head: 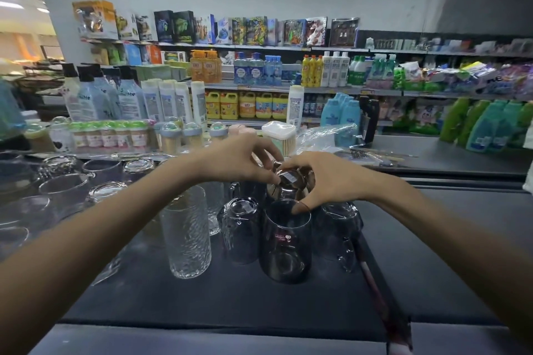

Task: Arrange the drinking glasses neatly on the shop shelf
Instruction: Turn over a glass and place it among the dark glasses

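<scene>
Landmark: dark tumbler (pixel 285 242), upright, mid shelf (pixel 202 302). Small red print on its side reads reversed thru the glass, maybe "CHERRY", not sure. Just behind it is an upturned glass (pixel 290 181) w/ white sticker on its base, text too small to read. Both hands are on that glass. Left hand (pixel 239 160) comes in from behind-left of tumbler, fingertips curled down, pinching the base. Right hand (pixel 326 181) comes from the right, thumb on the base, fingers curled round the glass's side; lowest fingers at tumbler rim, contact unclear. Left of tumbler: 1 inverted clear glass (pixel 242 228) just beside it, then 1 tall ribbed glass (pixel 187 233), upright. Right of tumbler: 1 more inverted one, the right-side glass (pixel 337 228), near but apart. Far left of tumbler: cluster of clear glasses (pixel 66 190), at least 6, too blurred for a firm count. Room: bare shelf in front of tumbler out to the front edge. A reddish strip (pixel 372 282) runs front-to-back right of tumbler, w/ bare dark surface beyond. Behind tumbler, back row: 5 green-lidded jars (pixel 109 135), 3 dome-lidded holders (pixel 191 132). Well behind, across the aisle: 5 yellow jugs (pixel 246 105). Top-row pack (pixel 317 32) has vertical white lettering, approx "LINGSHEN"; other labels blurred.
</scene>
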Demonstrator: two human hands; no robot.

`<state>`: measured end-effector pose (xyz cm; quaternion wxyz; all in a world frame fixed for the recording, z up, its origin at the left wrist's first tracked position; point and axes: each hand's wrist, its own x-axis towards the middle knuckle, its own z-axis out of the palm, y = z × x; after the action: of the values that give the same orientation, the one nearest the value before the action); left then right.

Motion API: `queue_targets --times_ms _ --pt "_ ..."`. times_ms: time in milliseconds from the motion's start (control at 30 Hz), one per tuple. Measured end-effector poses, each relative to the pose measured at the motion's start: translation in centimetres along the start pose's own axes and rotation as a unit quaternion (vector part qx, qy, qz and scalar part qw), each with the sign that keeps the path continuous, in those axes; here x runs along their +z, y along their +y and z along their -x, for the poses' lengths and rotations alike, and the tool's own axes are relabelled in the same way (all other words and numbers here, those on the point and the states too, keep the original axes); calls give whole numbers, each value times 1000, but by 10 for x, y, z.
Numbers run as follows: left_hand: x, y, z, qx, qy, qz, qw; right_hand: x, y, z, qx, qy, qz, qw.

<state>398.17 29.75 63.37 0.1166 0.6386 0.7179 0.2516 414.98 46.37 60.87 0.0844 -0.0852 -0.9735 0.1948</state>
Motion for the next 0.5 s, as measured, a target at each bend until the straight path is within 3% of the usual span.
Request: queue_targets --times_ms 167,500 --pt "10 -4 -3 3 13 -2 1000 7 0 4 3 22 -8 1000" --pt "-35 5 8 43 137 -16 989 12 -1 15 28 51 -34 998"
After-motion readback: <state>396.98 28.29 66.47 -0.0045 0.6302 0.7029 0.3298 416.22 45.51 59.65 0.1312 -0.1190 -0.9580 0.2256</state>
